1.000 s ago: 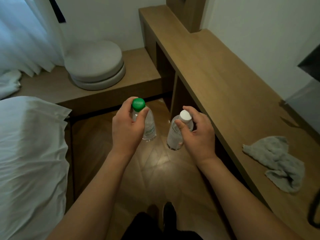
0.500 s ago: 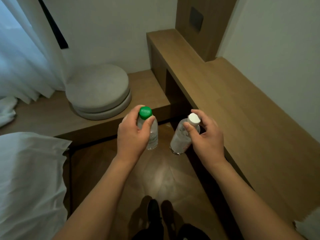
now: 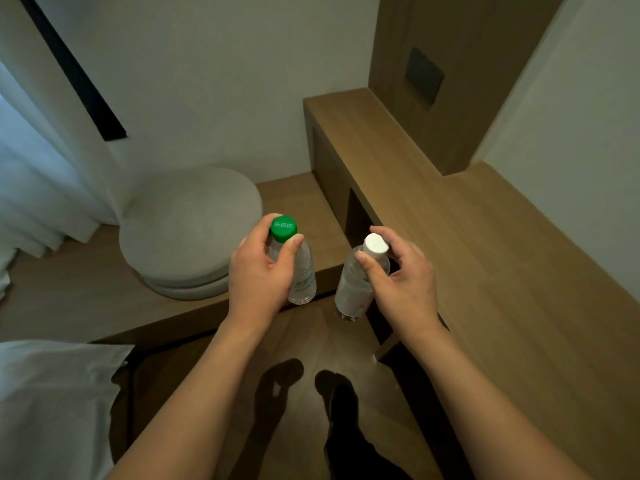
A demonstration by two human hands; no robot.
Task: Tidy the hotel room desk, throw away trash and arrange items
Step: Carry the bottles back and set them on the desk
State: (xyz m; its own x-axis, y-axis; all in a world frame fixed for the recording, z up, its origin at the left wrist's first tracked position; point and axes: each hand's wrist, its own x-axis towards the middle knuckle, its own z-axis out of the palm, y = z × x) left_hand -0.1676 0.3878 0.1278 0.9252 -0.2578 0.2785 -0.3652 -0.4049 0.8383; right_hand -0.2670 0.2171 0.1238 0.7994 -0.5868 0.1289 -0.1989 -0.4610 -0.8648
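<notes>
- The green-cap bottle (image 3: 300,271) hangs upright in the left hand (image 3: 259,271), whose grip is clenched round its neck, thumb and fingers just under the cap.
- The white-cap bottle (image 3: 353,289) tilts in the right hand (image 3: 403,289); this grip grasps its neck too, thumb against the cap's side.
- Both bottles are in the air over the floor (image 3: 311,344), side by side but apart, just left of the table (image 3: 502,271) and in front of the low bench (image 3: 86,299).
- What has just changed: the bottles have risen in view and the hands now sit nearer the table's far end, with the wall panel (image 3: 450,81) and its dark plate (image 3: 424,79) showing above.
- What that likely means: the person is carrying the pair toward that end to set them down neatly; neither bottle is placed yet.
- Against the earlier frame: the grey cloth that lay on the table at the right is out of view, the head having turned up and left.
- The round cushion (image 3: 190,230) on the bench sits lower and larger in view, and less of the white bedding (image 3: 52,403) shows.
- The grips on both necks look the same as before.
</notes>
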